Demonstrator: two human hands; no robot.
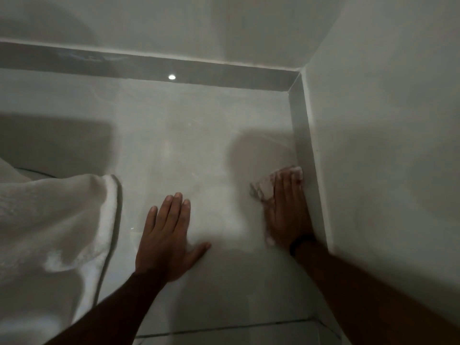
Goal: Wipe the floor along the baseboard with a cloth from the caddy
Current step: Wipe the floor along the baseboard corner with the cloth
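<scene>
A pale crumpled cloth (pixel 263 189) lies on the glossy grey floor (pixel 194 150), pressed flat under my right hand (pixel 288 210). That hand sits tight against the grey baseboard (pixel 302 135) running along the right wall, and a dark band circles its wrist. My left hand (pixel 168 232) rests palm down on the floor with its fingers spread and holds nothing. A second baseboard (pixel 124 63) runs along the far wall and meets the first in the corner. No caddy is in view.
A white fluffy fabric (pixel 57 220), like a blanket or towel, hangs down at the left and reaches the floor. White walls (pixel 385 120) close the corner at the back and right. A lamp reflection (pixel 171 76) shines on the far baseboard.
</scene>
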